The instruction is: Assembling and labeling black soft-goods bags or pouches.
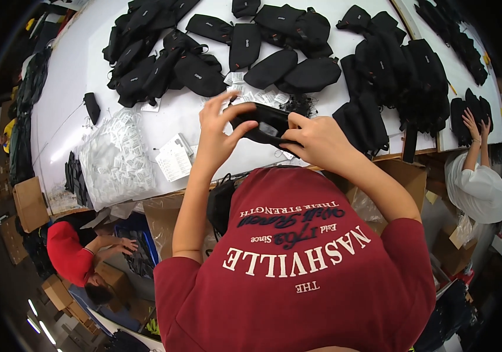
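Observation:
A black fabric pouch (258, 134) is held between my two hands above the table's near edge, with a greyish patch showing in its middle. My left hand (219, 126) pinches its left end between thumb and forefinger, the other fingers raised. At the right end, my right hand (317, 136) grips it with bent fingers. Just beyond lie white printed tags (257, 94) and a small heap of thin black cords (301, 105). Further back, several black pouches (201, 76) with small light logos lie in loose piles.
On the white table (63, 126), a clear bag of white labels (116, 155) and a stack of printed cards (174, 158) sit left. More black pouches (380, 64) are piled right. A co-worker in white (477, 188) handles pouches far right; another in red (72, 252) bends over a blue bin (152, 246).

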`<state>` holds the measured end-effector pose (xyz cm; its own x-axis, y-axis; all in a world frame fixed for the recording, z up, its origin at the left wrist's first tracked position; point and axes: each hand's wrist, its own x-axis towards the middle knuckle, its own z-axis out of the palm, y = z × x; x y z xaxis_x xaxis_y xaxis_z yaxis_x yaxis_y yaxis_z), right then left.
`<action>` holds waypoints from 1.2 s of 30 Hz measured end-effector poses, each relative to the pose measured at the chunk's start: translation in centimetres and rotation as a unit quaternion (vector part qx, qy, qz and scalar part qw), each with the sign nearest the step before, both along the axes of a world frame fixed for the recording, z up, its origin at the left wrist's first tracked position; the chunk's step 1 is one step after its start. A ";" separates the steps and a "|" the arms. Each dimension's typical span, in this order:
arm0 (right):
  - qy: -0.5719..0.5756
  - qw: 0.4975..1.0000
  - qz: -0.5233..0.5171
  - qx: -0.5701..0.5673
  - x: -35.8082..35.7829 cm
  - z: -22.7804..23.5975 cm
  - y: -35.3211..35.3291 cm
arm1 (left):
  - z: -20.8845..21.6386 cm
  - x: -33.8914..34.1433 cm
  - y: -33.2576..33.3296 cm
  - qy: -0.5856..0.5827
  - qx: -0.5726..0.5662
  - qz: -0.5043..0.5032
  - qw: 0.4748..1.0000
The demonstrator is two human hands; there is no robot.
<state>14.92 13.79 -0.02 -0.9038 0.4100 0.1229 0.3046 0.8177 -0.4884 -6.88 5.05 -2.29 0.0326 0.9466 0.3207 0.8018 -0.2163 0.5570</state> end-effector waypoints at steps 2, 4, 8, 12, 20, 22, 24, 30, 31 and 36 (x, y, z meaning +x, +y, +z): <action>0.011 1.000 0.002 0.018 -0.1 0.7 -0.4 | -0.6 0.1 -0.8 -0.153 0.069 0.175 0.970; 0.066 0.997 0.006 0.043 -0.1 1.5 -0.9 | -2.4 -0.8 -2.0 -0.416 0.033 0.163 0.894; 0.144 0.989 -0.006 0.028 -0.5 2.0 -2.3 | -3.7 -1.4 -3.0 -0.684 -0.035 0.063 0.726; 0.224 0.948 -0.188 -0.124 -0.1 1.1 -4.5 | -1.3 -0.3 -2.3 -0.703 0.049 0.068 0.706; 0.294 0.921 -0.137 -0.213 -1.0 4.3 -1.9 | 1.9 0.4 -1.0 -0.665 -0.062 0.005 0.745; 0.287 0.925 -0.128 -0.215 -2.4 6.2 -1.7 | 2.1 0.9 -0.5 -0.655 -0.108 -0.049 0.747; 0.240 0.951 -0.089 -0.175 -3.1 6.8 -1.1 | 2.4 1.5 0.0 -0.657 -0.129 -0.070 0.740; 0.211 0.974 -0.057 -0.054 -2.5 7.4 -0.9 | 2.3 1.5 0.6 -0.654 -0.105 -0.066 0.746; 0.206 0.976 -0.038 -0.061 -2.4 7.4 -1.2 | 2.0 1.4 0.7 -0.670 -0.076 -0.035 0.738; 0.151 0.968 0.055 -0.194 -1.4 7.6 -4.0 | 1.8 -1.6 1.7 -0.687 -0.012 -0.030 0.726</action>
